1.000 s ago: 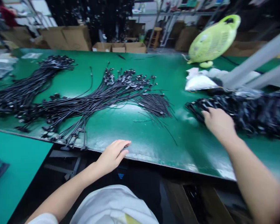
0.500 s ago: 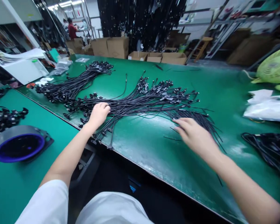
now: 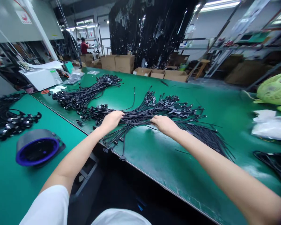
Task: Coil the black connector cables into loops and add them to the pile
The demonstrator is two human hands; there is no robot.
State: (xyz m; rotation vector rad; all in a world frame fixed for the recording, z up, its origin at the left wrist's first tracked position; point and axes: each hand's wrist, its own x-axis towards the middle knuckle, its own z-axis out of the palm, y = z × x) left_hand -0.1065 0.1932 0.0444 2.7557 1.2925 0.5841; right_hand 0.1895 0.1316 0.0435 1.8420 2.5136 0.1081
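A large bundle of black cables (image 3: 138,117) lies across the green table, its connector ends fanned out at both sides. My left hand (image 3: 113,120) rests on the bundle's left part with fingers curled on the cables. Further right, at the near edge of the same bundle, my right hand (image 3: 163,123) has its fingers bent around cables. Thin cable ends (image 3: 208,137) spread over the table to the right of that hand. Behind and to the left lies a second bundle of black cables (image 3: 84,93).
A round grey holder with a purple rim (image 3: 37,151) stands on the left table, near more black cables (image 3: 14,122). At the right are a green fan-like object (image 3: 275,89), a white plastic bag (image 3: 271,128) and coiled cables (image 3: 275,164). Cardboard boxes (image 3: 124,63) stand behind.
My right hand has moved left from the thin cable ends to the middle of the bundle, and its fingers have closed. The view has tilted up a little.
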